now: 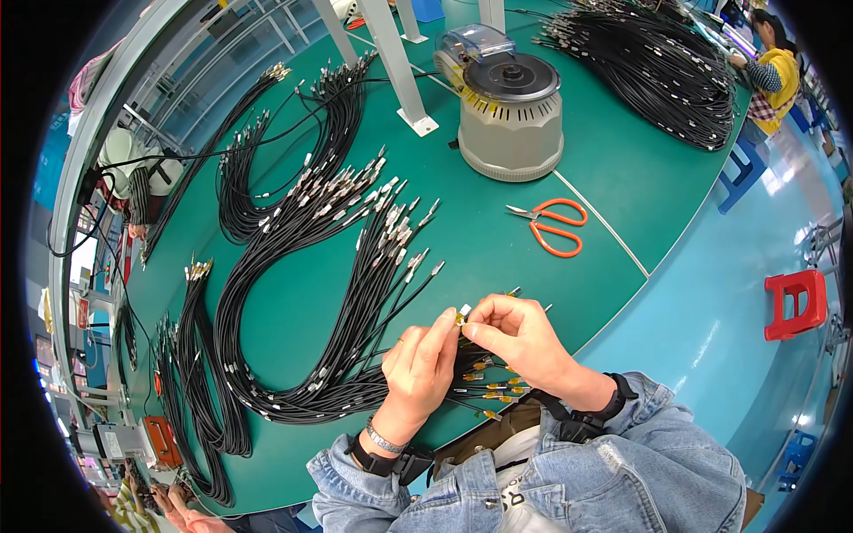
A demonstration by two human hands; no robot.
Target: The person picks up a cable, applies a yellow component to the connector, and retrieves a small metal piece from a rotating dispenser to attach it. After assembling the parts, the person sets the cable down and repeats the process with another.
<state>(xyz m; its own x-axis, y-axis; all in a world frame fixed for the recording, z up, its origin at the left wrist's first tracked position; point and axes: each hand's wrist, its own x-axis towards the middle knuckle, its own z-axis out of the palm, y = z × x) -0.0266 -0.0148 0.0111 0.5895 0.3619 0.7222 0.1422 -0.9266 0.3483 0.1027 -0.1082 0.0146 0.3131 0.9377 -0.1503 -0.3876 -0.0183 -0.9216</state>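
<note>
A small white-and-yellow cable end is held up just above the near edge of a green desk, in front of the wearer's body. It is pinched by both bare hands. The thumb and forefinger of the right hand are brought together on it from the right; the fingers of the left hand are closed against it from the left, its thumb mostly hidden. The piece is largely covered, so its exact shape cannot be told.

Below and beside the hands, yellow-tipped cable ends are fanned out toward the wearer. To the left, a thick bundle of black cables is laid in a wide U, its white-tagged ends pointed away. Beyond the hands, orange-handled scissors are laid with their blades slightly parted. Farther back, a round grey tape dispenser is placed beside a white metal post. A second large coil of black cables is heaped at the far right.
</note>
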